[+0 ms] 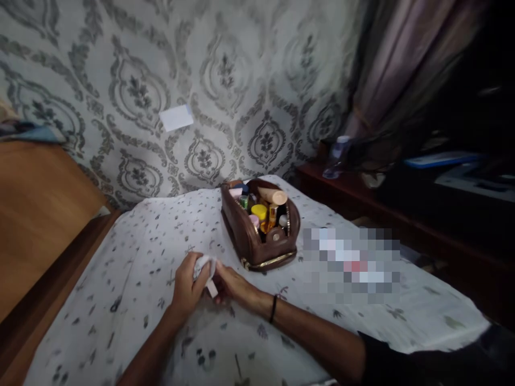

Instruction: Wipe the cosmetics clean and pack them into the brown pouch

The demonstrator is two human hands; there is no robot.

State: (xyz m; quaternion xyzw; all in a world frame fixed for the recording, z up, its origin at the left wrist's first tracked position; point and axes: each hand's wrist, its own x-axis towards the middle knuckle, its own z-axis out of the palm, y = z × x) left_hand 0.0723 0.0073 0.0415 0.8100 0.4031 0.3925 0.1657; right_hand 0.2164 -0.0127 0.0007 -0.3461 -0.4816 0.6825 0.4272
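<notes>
Both hands are together low over the table (132, 257), working on one small pale item. The left hand (188, 287) is curled around a crumpled white tissue (202, 266), fingers closed on it. The right hand (232, 283) comes in from the other side and pinches a small pinkish tube (211, 288) that pokes out between the two hands, its lower end showing just under the tissue. So tube and tissue are touching, caught right between the palms.

How far along? By the look of it, this is mid-wipe: the tube is out of the brown pouch (260, 228), which stands open just beyond the right hand, packed with bottles and tubes. None of those lie on the cloth, so most of the contents look untouched.

A blurred patch sits well off to the right hand's outer side.
</notes>
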